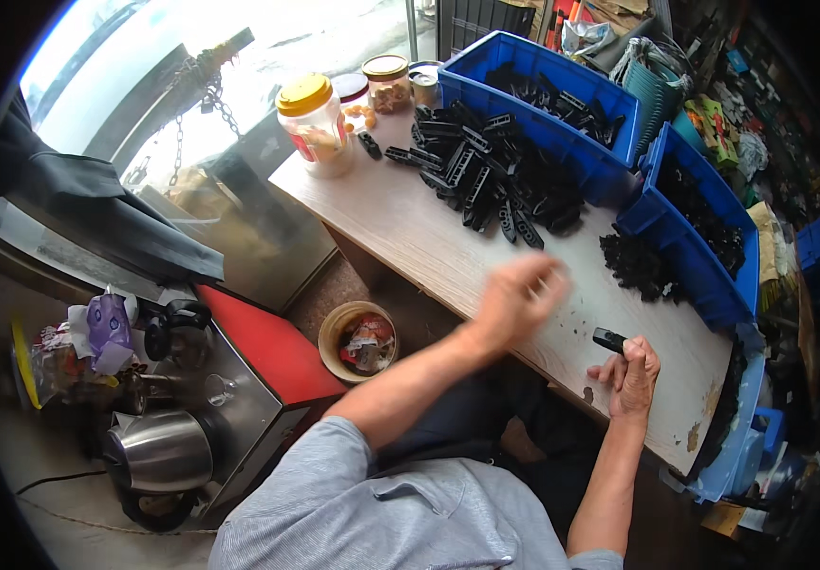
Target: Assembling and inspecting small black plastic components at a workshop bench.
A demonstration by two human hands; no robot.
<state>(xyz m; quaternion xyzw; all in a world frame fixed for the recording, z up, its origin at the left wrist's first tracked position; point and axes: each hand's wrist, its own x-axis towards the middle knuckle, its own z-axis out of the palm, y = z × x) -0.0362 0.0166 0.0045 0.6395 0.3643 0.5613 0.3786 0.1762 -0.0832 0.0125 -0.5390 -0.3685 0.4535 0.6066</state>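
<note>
My right hand point(634, 378) is closed on a small, elongated black plastic part point(609, 339), held between thumb and fingers above the near right of the table. Over the table's front edge, my left hand point(522, 299) is smeared by motion, so its fingers and anything in them cannot be made out. Beyond it lies a heap of long black plastic parts point(486, 171) with slots along their sides. To the right, next to the blue bins, sits a pile of smaller black pieces point(640, 266).
Two blue bins point(633, 152) point(657, 214) of black parts line the table's point(400, 233) far and right sides. Jars point(310, 119) stand at the far left corner. Below are a waste bucket point(334, 356) and a red-sided cabinet point(272, 347) bearing a steel kettle point(163, 451).
</note>
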